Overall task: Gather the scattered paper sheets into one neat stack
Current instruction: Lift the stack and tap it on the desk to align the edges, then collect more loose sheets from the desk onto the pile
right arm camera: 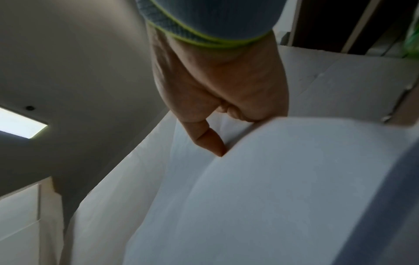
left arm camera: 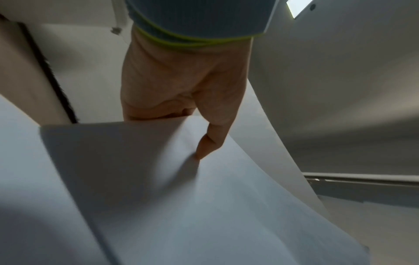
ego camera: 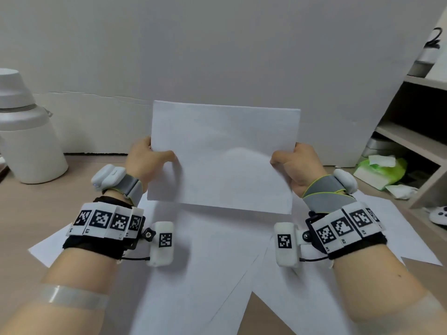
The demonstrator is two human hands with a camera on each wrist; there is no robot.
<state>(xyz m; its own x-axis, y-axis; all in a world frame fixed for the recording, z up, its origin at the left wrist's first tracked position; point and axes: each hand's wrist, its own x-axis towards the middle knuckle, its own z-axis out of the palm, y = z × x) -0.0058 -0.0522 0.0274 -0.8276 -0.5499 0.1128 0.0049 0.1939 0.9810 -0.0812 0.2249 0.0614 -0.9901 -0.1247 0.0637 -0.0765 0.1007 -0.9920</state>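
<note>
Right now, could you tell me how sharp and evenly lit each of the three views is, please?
Head view: fairly sharp, soft even light, edges bowed by the wide lens. Left wrist view: the held white paper sheets are blurred and dim, with the left hand's thumb casting a shadow. Right wrist view: soft focus, the right hand is dark against a bright ceiling light panel.

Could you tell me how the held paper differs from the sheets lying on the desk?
The held paper is lifted off the desk, pinched at its sides by the left hand and right hand; the sheets lie flat and untouched. The held paper bows slightly between the hands, while the sheets look flat. The held paper sits square to the view; the sheets are fanned at different angles, overlapping. Both are plain white, with no print visible.
</note>
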